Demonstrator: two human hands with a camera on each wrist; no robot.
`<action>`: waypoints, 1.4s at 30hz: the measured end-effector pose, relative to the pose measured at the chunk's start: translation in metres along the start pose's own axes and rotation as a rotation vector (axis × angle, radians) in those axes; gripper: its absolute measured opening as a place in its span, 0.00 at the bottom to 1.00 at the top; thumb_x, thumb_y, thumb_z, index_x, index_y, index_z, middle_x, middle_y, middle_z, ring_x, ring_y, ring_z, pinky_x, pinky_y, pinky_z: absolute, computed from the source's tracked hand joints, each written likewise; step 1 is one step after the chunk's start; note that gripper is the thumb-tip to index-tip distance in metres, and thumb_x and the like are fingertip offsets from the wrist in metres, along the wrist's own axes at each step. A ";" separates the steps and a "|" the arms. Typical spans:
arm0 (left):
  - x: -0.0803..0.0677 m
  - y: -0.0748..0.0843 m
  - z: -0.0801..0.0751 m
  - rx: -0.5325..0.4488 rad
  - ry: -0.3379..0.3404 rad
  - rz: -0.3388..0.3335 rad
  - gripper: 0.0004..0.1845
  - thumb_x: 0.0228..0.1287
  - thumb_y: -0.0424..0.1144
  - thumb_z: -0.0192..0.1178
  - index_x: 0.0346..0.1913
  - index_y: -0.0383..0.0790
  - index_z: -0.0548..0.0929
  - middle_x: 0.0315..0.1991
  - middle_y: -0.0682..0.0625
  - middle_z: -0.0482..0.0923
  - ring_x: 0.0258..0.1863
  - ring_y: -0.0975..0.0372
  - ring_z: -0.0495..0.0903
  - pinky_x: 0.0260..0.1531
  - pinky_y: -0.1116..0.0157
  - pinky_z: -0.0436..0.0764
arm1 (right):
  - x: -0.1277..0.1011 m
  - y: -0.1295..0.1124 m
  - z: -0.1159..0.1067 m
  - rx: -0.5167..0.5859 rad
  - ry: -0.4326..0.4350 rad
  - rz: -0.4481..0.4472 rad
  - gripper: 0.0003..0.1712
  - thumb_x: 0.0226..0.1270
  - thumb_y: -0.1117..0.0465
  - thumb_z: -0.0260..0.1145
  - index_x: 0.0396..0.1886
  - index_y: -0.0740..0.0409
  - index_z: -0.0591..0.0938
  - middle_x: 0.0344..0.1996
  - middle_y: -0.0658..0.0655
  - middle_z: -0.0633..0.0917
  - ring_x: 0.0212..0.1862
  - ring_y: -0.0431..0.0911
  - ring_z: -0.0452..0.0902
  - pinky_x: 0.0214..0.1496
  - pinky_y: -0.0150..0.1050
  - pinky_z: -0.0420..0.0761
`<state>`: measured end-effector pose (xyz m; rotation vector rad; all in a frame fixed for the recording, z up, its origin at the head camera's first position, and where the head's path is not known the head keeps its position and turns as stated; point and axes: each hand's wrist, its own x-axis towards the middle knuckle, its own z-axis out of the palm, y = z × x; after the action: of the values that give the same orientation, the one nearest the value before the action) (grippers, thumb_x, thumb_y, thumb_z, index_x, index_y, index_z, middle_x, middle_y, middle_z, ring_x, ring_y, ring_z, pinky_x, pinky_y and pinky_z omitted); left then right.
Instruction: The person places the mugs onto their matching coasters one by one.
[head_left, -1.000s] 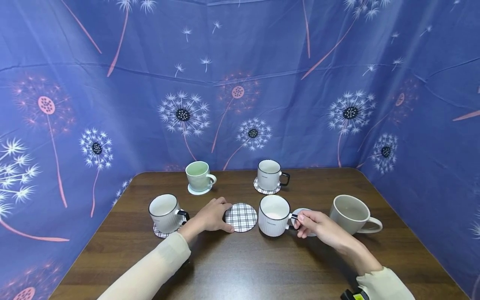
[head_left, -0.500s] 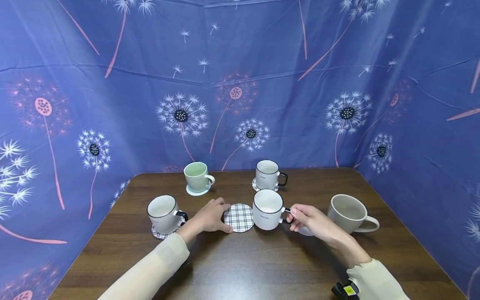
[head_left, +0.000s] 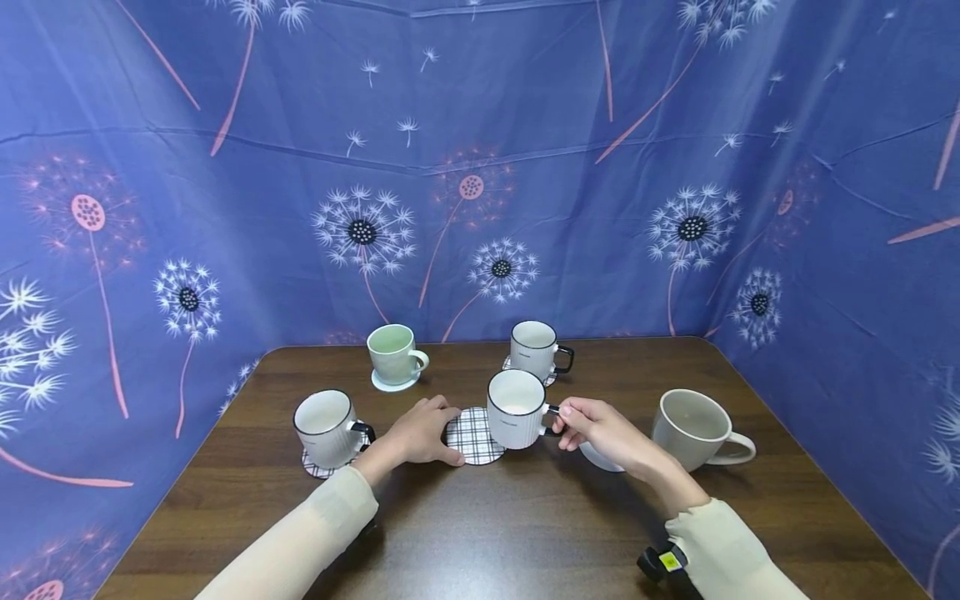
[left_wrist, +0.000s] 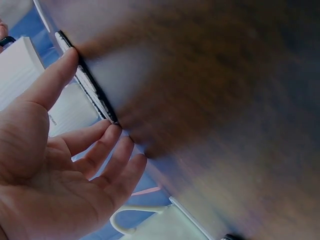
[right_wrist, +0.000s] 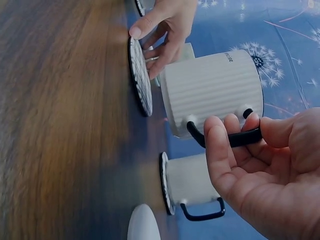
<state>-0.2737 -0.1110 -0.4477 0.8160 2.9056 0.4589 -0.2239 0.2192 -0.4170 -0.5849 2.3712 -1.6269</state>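
Observation:
A white ribbed mug (head_left: 514, 417) with a black rim hangs over the right part of a round plaid coaster (head_left: 467, 439). My right hand (head_left: 603, 433) pinches its black handle (right_wrist: 245, 137) between thumb and fingers. In the right wrist view a gap shows between the mug's base and the coaster. My left hand (head_left: 423, 432) holds the coaster flat on the table at its left edge, thumb on the near side and fingers on the far side. The left wrist view shows the thumb and index fingertip at the coaster's edge, with the other fingers loosely bent.
On the wooden table (head_left: 450, 533), a similar mug (head_left: 326, 429) stands on a coaster at left. A green cup (head_left: 392, 354) and another black-handled mug (head_left: 533, 350) stand behind. At right are a large beige mug (head_left: 692, 429) and a white coaster (head_left: 602, 458), partly behind my right hand.
My right hand has carried the white mug leftward and somewhat farther back, over the plaid coaster, uncovering part of the white coaster. My left hand has stayed at the plaid coaster's edge.

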 end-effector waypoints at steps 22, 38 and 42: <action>-0.001 -0.002 -0.001 0.008 0.005 0.003 0.45 0.50 0.54 0.83 0.68 0.34 0.82 0.59 0.43 0.79 0.58 0.48 0.77 0.60 0.51 0.80 | 0.038 0.001 0.027 0.063 -0.020 0.037 0.17 0.88 0.64 0.48 0.43 0.72 0.78 0.43 0.69 0.81 0.40 0.53 0.85 0.47 0.38 0.86; -0.002 0.001 -0.002 -0.009 0.013 -0.003 0.43 0.49 0.55 0.83 0.65 0.33 0.83 0.59 0.43 0.79 0.57 0.47 0.77 0.59 0.49 0.80 | 0.046 0.007 0.034 0.042 -0.058 0.018 0.19 0.88 0.63 0.49 0.42 0.75 0.79 0.44 0.71 0.83 0.39 0.49 0.86 0.48 0.42 0.88; -0.001 -0.001 0.000 -0.010 0.016 -0.010 0.43 0.49 0.55 0.83 0.64 0.33 0.84 0.60 0.43 0.78 0.58 0.47 0.76 0.59 0.49 0.80 | 0.047 0.008 0.035 0.036 -0.058 0.027 0.20 0.89 0.62 0.48 0.42 0.74 0.79 0.45 0.73 0.83 0.39 0.49 0.86 0.48 0.44 0.88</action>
<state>-0.2727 -0.1121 -0.4482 0.8004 2.9179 0.4800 -0.2540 0.1721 -0.4346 -0.5832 2.2945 -1.6151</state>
